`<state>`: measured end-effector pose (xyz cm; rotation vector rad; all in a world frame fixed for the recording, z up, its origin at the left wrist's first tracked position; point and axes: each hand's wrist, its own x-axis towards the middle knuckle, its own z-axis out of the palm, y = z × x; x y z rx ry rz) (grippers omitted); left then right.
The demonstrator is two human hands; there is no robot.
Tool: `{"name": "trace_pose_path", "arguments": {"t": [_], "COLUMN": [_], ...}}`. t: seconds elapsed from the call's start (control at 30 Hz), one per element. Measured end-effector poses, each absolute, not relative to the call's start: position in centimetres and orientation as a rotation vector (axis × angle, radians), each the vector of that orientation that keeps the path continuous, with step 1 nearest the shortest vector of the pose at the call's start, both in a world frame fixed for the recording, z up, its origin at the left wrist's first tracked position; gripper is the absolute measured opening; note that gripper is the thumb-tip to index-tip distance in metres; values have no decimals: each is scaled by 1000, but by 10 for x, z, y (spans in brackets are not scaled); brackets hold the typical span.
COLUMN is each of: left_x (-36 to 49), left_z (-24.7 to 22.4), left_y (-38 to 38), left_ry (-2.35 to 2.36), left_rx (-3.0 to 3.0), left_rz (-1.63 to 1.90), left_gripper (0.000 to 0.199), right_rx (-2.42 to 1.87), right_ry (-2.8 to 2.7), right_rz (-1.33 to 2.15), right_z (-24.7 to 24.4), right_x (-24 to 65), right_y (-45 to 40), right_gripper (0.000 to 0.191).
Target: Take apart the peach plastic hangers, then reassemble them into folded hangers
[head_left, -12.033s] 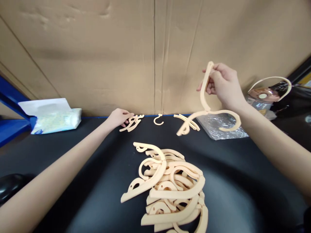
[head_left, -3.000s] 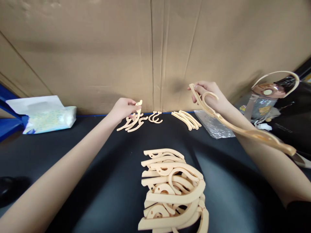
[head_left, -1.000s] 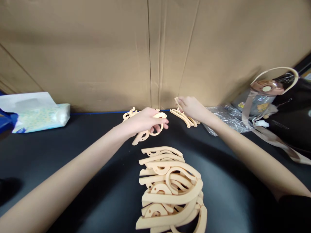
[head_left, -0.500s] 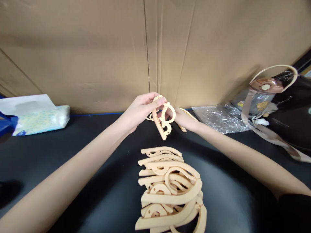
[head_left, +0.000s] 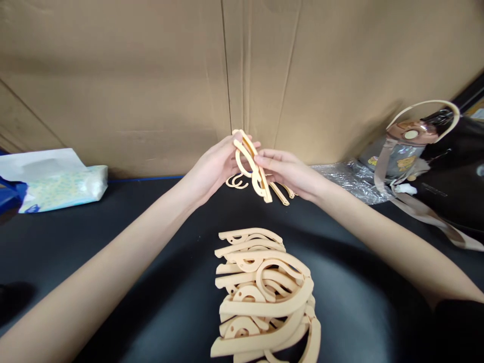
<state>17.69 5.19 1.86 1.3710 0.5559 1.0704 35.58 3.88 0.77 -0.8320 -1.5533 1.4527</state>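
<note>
Above the far side of the black table, a cream folding clothes hanger (head_left: 260, 187) is tilted, folded up, with its curved hook swung in alongside the arms. My left hand (head_left: 218, 164) grips its upper end, the thumb on top and the other fingers partly hidden behind. At its right side my right hand (head_left: 293, 174) pinches the middle between thumb and fingers. Below and behind the hands lie more hangers (head_left: 280, 194), partly covered by my right hand; their hooks (head_left: 237, 181) show at the left. Closer to me is a stacked pile of folded hangers (head_left: 264, 302).
A tissue pack (head_left: 68, 186) lies at the left on the black table (head_left: 170, 282). On the right are clear plastic wrapping (head_left: 348, 180), a bottle with a handle and strap (head_left: 404, 146), and a black bag (head_left: 454, 186). Cardboard (head_left: 151, 85) stands behind.
The held hanger has been turned, its hook now lying along the arms rather than sticking out right. My right hand has come from behind it to its right side, uncovering hangers on the table.
</note>
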Motion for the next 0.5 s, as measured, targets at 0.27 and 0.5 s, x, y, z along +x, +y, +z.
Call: {"name": "trace_pose_path", "arguments": {"t": [0.27,0.5], "left_x": [170,173], "left_z": [26,24], "left_y": [53,49], "left_ry": [731,799], "left_rx": [1426,1525], "left_rz": [1009,1030], "left_gripper": [16,26], "right_rx": [-946,-1114], "right_ry": [-1773,-2051], "right_rz": [717,-26], "right_z": [31,32], "right_x": [381,386], "right_y": [48,42], "right_gripper": [20,24]}}
